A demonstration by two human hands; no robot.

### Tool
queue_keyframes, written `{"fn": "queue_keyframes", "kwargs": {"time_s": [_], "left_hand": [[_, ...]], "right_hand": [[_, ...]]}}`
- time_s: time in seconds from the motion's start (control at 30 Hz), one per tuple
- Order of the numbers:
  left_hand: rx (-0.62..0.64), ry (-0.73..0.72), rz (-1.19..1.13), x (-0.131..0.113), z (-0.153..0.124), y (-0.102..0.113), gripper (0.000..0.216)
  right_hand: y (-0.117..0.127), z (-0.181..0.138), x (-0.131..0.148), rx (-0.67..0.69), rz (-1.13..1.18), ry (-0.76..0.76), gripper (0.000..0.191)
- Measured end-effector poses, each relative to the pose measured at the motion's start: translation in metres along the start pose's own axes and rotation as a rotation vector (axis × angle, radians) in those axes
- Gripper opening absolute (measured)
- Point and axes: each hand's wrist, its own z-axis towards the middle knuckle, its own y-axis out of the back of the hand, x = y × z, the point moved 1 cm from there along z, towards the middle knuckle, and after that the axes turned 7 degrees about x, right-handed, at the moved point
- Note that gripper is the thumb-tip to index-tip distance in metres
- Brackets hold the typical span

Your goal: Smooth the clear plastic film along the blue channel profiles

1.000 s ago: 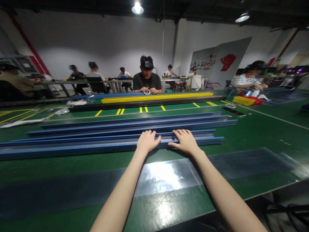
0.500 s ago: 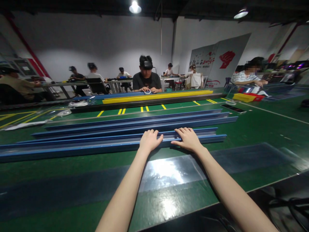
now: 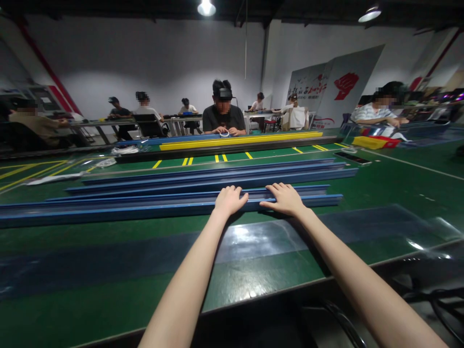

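Note:
My left hand (image 3: 229,200) rests on the nearest blue channel strip (image 3: 181,211), its fingers stretched toward the far rim and its thumb pointing right. Beside it, a short gap away, my right hand (image 3: 284,199) lies across the same strip with fingers spread and thumb pointing left. This long U-shaped strip faces up and runs past the left edge of the view. Just behind it lie more blue channel strips (image 3: 308,175), roughly parallel. On the near side of my hands, a clear plastic sheet (image 3: 253,239) stretches flat along the green table (image 3: 108,304).
Farther back lie a yellow strip (image 3: 242,140) and a black strip (image 3: 268,146). A phone (image 3: 353,158) and a yellow-and-red tray (image 3: 375,142) are at the right. A co-worker (image 3: 224,113) sits opposite, holding a white ring. The table's near edge crosses below my forearms.
The camera view has shifted slightly, so the near table edge shows more. My hands stay in the same place on the blue channel strip.

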Motion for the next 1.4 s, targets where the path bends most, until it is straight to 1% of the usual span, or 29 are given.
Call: {"fn": "queue_keyframes", "kwargs": {"time_s": [0.33,0.6,0.8,1.07,1.17,1.27,1.4], "left_hand": [[-0.013,-0.006,0.047,-0.001,-0.01,0.001,0.045],[-0.003,0.007,0.054,0.011,-0.019,0.003,0.045],[0.017,0.042,0.057,0.027,-0.029,0.006,0.043],[0.013,0.063,0.082,0.06,-0.047,0.008,0.041],[0.02,0.082,0.103,0.068,-0.052,0.011,0.038],[0.031,0.116,0.123,0.07,-0.052,0.015,0.036],[0.024,0.145,0.144,0.062,-0.046,0.017,0.041]], "right_hand": [[0.006,-0.011,0.008,0.005,-0.002,-0.025,0.073],[0.01,-0.009,0.024,0.012,0.022,-0.028,0.072],[0.012,-0.003,0.044,0.032,0.04,-0.029,0.077],[0.016,0.008,0.081,0.011,0.057,-0.005,0.079],[0.017,0.012,0.093,0.008,0.055,-0.009,0.08],[0.017,0.016,0.099,0.013,0.049,-0.022,0.081],[0.017,0.021,0.108,0.007,0.064,-0.035,0.079]]}}
